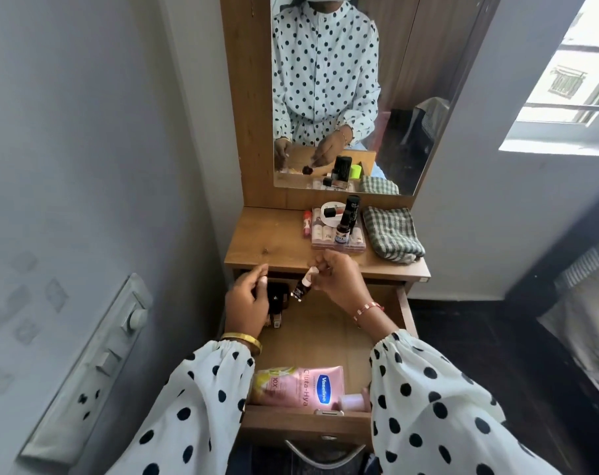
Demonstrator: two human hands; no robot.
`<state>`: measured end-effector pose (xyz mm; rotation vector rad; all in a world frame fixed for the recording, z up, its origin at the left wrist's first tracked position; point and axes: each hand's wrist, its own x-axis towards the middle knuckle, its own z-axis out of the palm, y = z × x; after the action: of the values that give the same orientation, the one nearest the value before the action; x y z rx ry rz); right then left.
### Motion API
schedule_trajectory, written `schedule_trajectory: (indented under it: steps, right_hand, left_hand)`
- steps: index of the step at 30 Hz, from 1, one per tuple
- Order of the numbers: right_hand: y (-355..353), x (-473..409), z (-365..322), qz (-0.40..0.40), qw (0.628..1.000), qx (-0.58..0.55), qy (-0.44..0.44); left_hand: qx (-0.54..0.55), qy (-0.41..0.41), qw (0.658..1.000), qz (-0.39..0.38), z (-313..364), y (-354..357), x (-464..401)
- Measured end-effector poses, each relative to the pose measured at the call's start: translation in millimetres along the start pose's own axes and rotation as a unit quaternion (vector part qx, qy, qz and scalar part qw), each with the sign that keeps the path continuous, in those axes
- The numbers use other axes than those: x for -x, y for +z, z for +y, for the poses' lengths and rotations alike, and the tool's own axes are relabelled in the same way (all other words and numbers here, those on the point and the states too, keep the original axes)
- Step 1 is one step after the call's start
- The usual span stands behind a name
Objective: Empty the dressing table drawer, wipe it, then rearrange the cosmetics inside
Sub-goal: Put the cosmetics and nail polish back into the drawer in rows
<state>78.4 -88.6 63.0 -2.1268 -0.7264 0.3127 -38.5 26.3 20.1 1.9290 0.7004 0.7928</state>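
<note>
small bottle (300,287): over the open drawer (322,341), long axis tilted, white cap up-right, dark base down-left. right hand (339,282): fingers pinched closed on the cap. left hand (246,305): curled loosely over dark cosmetics (277,299) at the drawer's back-left; grip cannot be told.

Background: grey switch panel (96,358) on the left wall; window (572,73) at upper right (daylight outside); dark floor (479,337).
</note>
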Motion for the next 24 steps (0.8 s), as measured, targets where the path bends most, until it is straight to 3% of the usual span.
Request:
schedule_trajectory:
  steps: [8, 24]
  right_hand:
    - [44.2, 8.4, 26.4, -0.060, 0.995, 0.078, 0.032]
    - [65.9, 5.1, 24.1, -0.070, 0.994, 0.090, 0.000]
  left_hand:
    - [-0.025, -0.019, 0.999, 0.034, -24.6, -6.2, 14.6]
    - [-0.029, -0.016, 0.999, 0.038, -30.7, -9.1, 16.3]
